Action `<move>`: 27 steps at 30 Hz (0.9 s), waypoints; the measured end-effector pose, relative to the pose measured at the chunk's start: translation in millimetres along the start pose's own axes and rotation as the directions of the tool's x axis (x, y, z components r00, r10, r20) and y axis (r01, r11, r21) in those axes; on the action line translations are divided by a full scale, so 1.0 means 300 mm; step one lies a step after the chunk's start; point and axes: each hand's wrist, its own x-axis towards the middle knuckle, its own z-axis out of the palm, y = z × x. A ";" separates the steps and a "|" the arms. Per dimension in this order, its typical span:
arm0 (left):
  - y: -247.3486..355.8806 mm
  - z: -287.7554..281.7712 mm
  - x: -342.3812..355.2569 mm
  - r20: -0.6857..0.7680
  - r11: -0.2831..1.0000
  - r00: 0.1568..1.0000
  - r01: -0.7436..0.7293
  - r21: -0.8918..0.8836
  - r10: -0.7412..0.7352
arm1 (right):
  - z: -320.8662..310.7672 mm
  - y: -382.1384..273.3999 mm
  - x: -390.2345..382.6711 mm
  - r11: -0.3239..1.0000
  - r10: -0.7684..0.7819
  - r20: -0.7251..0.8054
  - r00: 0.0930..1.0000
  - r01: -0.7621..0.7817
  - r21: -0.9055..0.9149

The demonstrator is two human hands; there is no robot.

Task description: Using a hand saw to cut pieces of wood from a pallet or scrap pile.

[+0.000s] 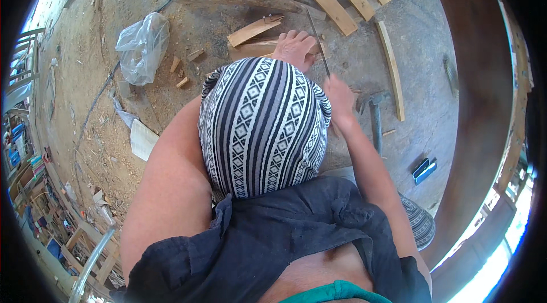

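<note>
My left hand [294, 48] lies with its fingers spread flat on a wood piece [253, 48] on the far floor; my right hand [340, 97] is clamped around a thin blade [318, 41]. A patterned cloth [263, 126] hides the near side. A hammer [376, 115] lies right.
</note>
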 end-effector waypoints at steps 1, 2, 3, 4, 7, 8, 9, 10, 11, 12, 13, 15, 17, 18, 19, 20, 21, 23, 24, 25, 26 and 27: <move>0.001 -0.003 0.000 0.021 1.000 1.000 0.008 0.019 -0.009 | 0.005 -0.004 0.029 1.000 0.013 0.037 0.999 -0.013 -0.004; 0.002 -0.005 -0.001 0.015 1.000 1.000 0.004 0.021 -0.004 | 0.007 -0.005 0.047 0.999 0.053 0.028 0.998 -0.052 -0.010; 0.003 -0.007 0.000 0.003 1.000 1.000 0.000 0.022 0.000 | 0.007 -0.008 0.048 1.000 0.025 -0.026 0.999 -0.024 0.018; 0.004 -0.006 0.000 0.014 1.000 1.000 0.019 0.024 -0.020 | 0.006 -0.009 0.031 0.996 0.087 0.020 0.996 -0.086 -0.016; 0.003 0.002 -0.003 -0.036 0.999 0.999 0.037 -0.016 -0.037 | -0.012 0.001 -0.105 0.999 0.018 0.134 0.991 -0.012 -0.047; 0.001 0.004 -0.005 -0.043 0.999 0.999 0.031 -0.022 -0.032 | -0.013 0.003 -0.141 0.996 0.084 0.144 0.986 -0.079 -0.036; -0.001 0.006 -0.005 -0.059 0.999 0.998 0.016 -0.033 -0.018 | -0.012 0.008 -0.156 0.983 0.184 0.186 0.965 -0.180 -0.040; -0.002 0.007 -0.005 -0.055 1.000 0.998 0.006 -0.017 -0.007 | -0.011 0.012 -0.155 0.969 0.242 0.165 0.956 -0.248 0.018; -0.002 0.007 -0.005 -0.053 1.000 0.999 -0.004 0.002 0.004 | -0.006 0.012 -0.144 0.977 0.208 0.092 0.974 -0.212 0.031; 0.000 0.006 -0.006 -0.046 1.000 0.999 -0.016 0.020 0.017 | -0.001 0.014 -0.104 0.997 0.069 0.033 0.997 -0.070 0.029; 0.001 0.002 -0.004 -0.059 0.999 0.998 -0.034 0.010 0.034 | 0.003 0.017 -0.054 0.998 -0.064 -0.007 0.998 0.064 0.014; 0.006 -0.006 -0.002 -0.026 1.000 1.000 0.000 0.006 0.000 | 0.015 0.001 0.021 1.000 -0.004 -0.020 1.000 0.004 0.001; 0.007 -0.013 0.002 -0.022 1.000 1.000 -0.011 -0.024 0.010 | 0.005 -0.009 0.029 0.998 0.058 -0.039 0.998 -0.058 -0.011; 0.009 -0.012 0.002 -0.026 1.000 1.000 -0.003 -0.019 0.003 | -0.002 -0.013 0.004 0.996 0.084 -0.011 0.996 -0.085 -0.026; 0.010 -0.010 0.001 -0.011 1.000 1.000 0.022 -0.011 -0.022 | -0.010 -0.015 -0.036 0.993 0.112 0.021 0.994 -0.111 -0.042; 0.007 -0.008 0.000 -0.013 1.000 1.000 0.026 0.001 -0.026 | -0.019 -0.014 -0.092 0.992 0.127 0.025 0.992 -0.127 0.002; 0.007 -0.004 -0.005 -0.016 1.000 1.000 0.019 -0.015 -0.019 | -0.023 -0.010 -0.134 0.993 0.116 0.020 0.993 -0.116 0.001; 0.003 0.000 -0.004 -0.027 1.000 1.000 0.004 -0.011 -0.005 | -0.014 0.001 -0.164 0.968 0.251 0.145 0.957 -0.252 -0.009; 0.000 0.000 -0.003 -0.033 1.000 0.999 -0.003 -0.018 0.002 | -0.006 0.010 -0.155 0.980 0.197 0.096 0.976 -0.200 0.017; 0.000 0.000 -0.005 -0.018 1.000 1.000 -0.013 -0.025 0.013 | 0.009 0.017 -0.131 0.986 0.162 0.020 0.987 -0.163 0.039; 0.001 -0.001 -0.006 -0.025 1.000 0.999 -0.024 -0.018 0.023 | 0.025 0.025 -0.079 0.998 0.055 -0.003 0.998 -0.055 0.020; 0.003 -0.002 -0.002 -0.031 1.000 0.999 -0.024 -0.008 0.024 | 0.039 0.031 -0.031 0.997 -0.073 -0.068 0.995 0.073 -0.003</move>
